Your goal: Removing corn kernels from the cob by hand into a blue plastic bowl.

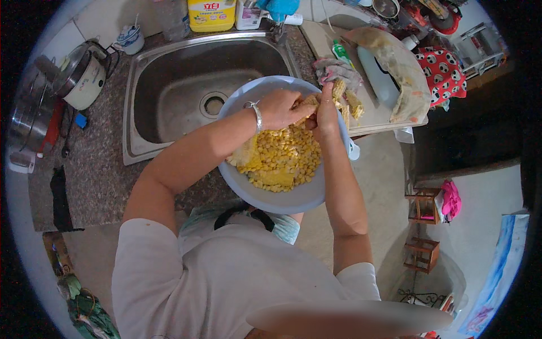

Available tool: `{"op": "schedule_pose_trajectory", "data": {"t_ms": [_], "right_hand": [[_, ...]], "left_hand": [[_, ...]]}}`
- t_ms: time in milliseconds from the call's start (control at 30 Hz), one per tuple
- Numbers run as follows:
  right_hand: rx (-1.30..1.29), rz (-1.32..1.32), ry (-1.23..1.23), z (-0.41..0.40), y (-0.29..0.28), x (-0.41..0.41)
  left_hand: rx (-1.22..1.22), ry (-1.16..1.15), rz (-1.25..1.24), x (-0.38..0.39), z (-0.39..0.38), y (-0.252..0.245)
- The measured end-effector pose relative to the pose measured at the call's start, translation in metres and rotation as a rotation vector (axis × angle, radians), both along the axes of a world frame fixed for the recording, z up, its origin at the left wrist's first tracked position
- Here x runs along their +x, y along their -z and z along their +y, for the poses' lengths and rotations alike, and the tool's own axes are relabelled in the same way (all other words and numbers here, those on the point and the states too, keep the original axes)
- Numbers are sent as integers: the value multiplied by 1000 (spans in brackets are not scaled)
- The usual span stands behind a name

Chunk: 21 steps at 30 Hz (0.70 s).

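Observation:
My left hand [277, 110], with a silver bracelet at the wrist, grips a corn cob [311, 101] over the far side of a pale blue basin [271, 202]. On the same cob is my right hand [327, 112], thumb pointing away from me; the fingers hide much of the cob. Loose yellow kernels [292, 148] fill the basin's bottom. Among them lie one piece of corn [274, 179] near the front and another [250, 156] at the left, partly under my left forearm. Several stripped cobs [353, 105] rest just beyond the basin's right rim.
A steel sink [169, 114] lies left of and behind the basin. The cobs and a crumpled cloth [338, 71] are on a pale board [381, 116] at the right. A cooker [84, 80] stands on the granite counter [97, 169]. Behind the sink is a yellow detergent jug [211, 16].

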State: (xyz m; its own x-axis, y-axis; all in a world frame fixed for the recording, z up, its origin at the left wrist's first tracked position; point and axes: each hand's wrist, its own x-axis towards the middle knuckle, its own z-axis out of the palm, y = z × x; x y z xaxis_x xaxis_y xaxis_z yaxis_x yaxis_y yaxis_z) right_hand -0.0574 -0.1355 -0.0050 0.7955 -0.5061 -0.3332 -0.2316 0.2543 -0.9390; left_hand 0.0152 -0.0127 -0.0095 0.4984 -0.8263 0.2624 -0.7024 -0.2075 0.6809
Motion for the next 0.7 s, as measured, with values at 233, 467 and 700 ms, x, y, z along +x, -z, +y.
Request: {"op": "schedule_pose_trajectory", "data": {"t_ms": [233,467,700], "right_hand": [[-293,-196,-211,7,-3,-1],[-629,-211,-383,3,23,2],[-882,-386,-307,4,36,6]], "left_hand": [[-221,-24,868,8,-3,9],[-243,-14,935,12,-3,9],[-87,-133,140,3,-2,3]]}}
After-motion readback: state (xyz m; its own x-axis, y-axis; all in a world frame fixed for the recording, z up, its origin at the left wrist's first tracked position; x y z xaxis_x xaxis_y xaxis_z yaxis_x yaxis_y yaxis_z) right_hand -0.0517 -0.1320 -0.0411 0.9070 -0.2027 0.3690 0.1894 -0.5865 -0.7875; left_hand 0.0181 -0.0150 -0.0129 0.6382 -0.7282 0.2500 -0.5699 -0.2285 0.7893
